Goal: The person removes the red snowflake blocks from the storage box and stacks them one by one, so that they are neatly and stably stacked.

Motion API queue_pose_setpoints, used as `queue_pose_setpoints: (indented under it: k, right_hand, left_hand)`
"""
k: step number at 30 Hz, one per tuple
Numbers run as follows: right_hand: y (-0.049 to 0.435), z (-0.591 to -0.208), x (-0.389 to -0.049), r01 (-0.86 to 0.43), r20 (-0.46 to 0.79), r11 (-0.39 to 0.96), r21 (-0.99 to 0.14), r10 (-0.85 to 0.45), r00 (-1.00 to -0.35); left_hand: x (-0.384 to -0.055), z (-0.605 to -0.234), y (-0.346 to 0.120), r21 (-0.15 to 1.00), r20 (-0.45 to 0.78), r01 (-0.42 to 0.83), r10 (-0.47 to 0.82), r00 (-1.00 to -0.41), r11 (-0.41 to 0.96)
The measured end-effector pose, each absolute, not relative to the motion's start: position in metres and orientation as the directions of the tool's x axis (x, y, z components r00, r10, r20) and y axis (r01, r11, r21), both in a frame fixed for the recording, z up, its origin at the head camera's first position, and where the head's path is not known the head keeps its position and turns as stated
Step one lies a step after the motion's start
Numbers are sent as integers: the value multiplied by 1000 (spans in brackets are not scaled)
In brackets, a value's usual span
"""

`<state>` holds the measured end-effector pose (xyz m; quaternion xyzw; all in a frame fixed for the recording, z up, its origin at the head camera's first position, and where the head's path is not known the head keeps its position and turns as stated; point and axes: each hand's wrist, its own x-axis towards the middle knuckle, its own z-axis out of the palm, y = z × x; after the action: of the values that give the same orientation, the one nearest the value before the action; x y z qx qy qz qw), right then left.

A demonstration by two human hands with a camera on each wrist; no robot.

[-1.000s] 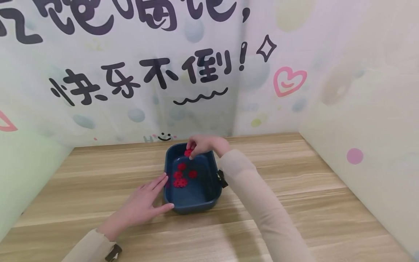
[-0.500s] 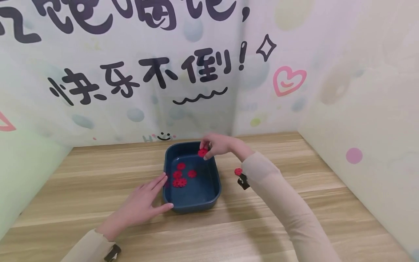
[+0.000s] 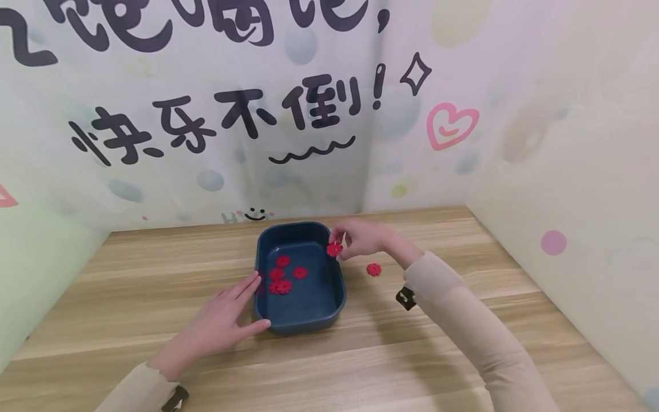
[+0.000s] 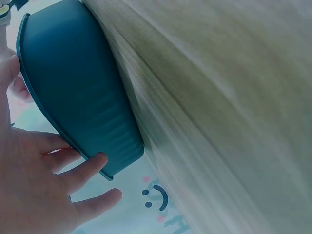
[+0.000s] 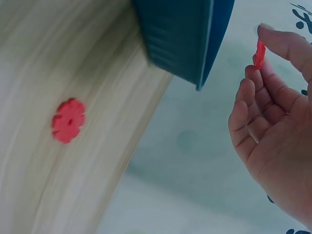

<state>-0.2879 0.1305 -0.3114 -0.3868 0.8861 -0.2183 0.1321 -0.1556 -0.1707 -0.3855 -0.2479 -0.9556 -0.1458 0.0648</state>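
So the right-hand grip (image 3: 360,236) has a red flower-shaped disc (image 3: 334,249) pinched between thumb and fingertips, right by the navy bin's (image 3: 309,328) right rim, toward the far corner. The left-hand grip (image 3: 218,321) isn't clamped on anything, just fairly straight fingers and thumb touching the bin's left side. A few more red discs (image 3: 284,286) lie inside the bin, mostly toward the left, a couple overlapping. One loose disc (image 3: 373,269) sits flat on the wood-look counter (image 3: 175,269), off to the bin's right.
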Motion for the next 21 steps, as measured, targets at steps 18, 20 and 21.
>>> queue_pose_setpoints:
  k: [18, 20, 21]
  right_hand:
    - [184, -349, -282, -604, 5, 629, -490, -691, -723]
    - [189, -355, -283, -600, 11, 636, -485, -681, -732]
    - [191, -358, -283, -596, 13, 638, -488, -677, -736]
  left_hand:
    - [-156, -386, -171, 254, 185, 478, 443, -877, 841]
    - [-156, -386, -171, 251, 185, 478, 443, -877, 842]
    - [-156, -386, -171, 252, 185, 478, 443, -877, 841]
